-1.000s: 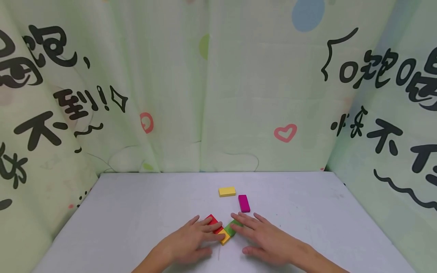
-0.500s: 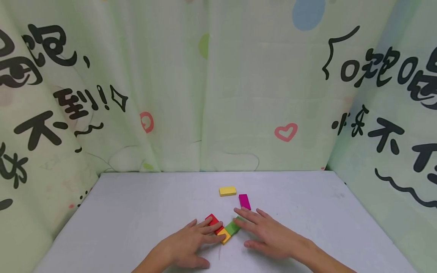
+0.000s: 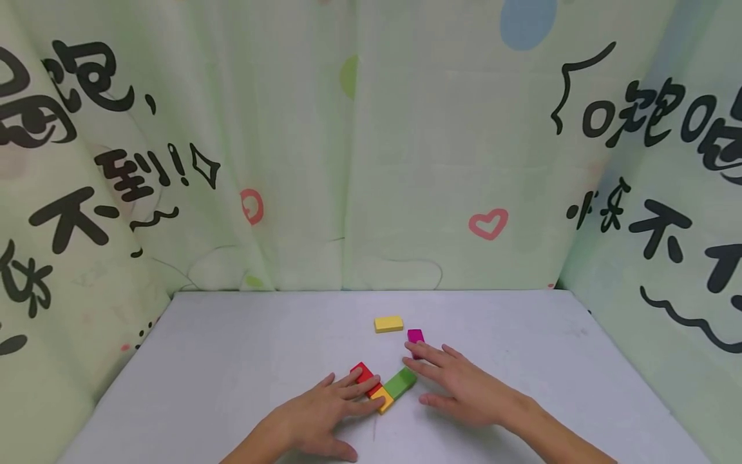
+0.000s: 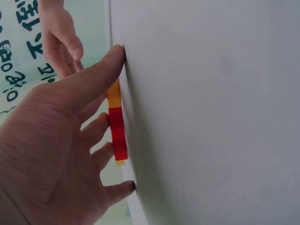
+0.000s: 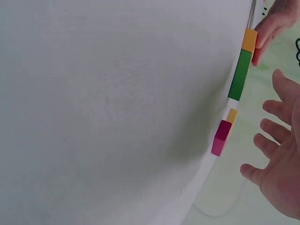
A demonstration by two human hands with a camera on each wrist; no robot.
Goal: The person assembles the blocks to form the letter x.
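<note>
The left hand (image 3: 321,415) is lying with fingers apart, its fingertips resting on the orange block (image 3: 382,399) and the red block (image 3: 368,372). The green block (image 3: 401,383) is touching the orange one too, the three forming a V on the white table (image 3: 278,341). The right hand (image 3: 464,383) is hovering, fingers apart, near the magenta block (image 3: 415,336) (the right wrist view is showing a gap between them). Beyond, a yellow block (image 3: 388,324) is lying before the printed curtain (image 3: 406,148).
</note>
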